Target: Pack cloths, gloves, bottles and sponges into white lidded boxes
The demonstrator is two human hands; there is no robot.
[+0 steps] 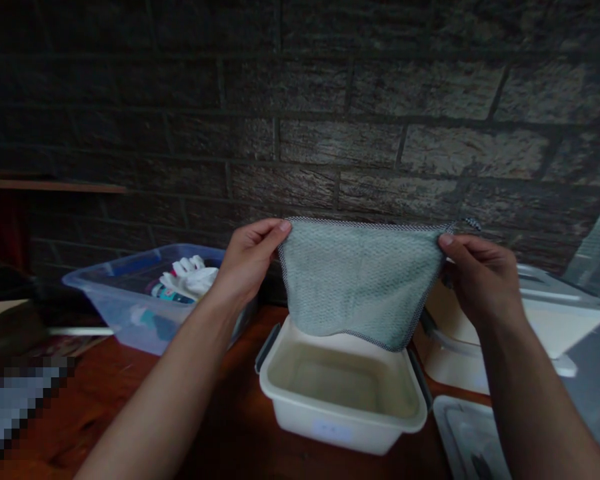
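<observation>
A pale green textured cloth (363,280) with a black-and-white checked edge hangs spread between my two hands. My left hand (250,257) pinches its upper left corner between thumb and fingers. At the upper right corner my right hand (485,273) is closed on the cloth, and a short checked loop sticks out beyond it. Beneath the cloth stands a white plastic tub (340,413) with dark side clips, its top uncovered. The cloth's lower edge hangs in front of the tub's far rim. I see water-like shading inside the tub but cannot tell what it is.
To the left, a clear plastic bin (125,320) holds white gloves (193,277) and other items. White lidded containers (555,320) stand at right, with a pale lid (473,433) lying on the wooden table (220,413). A dark brick wall (310,140) rises behind.
</observation>
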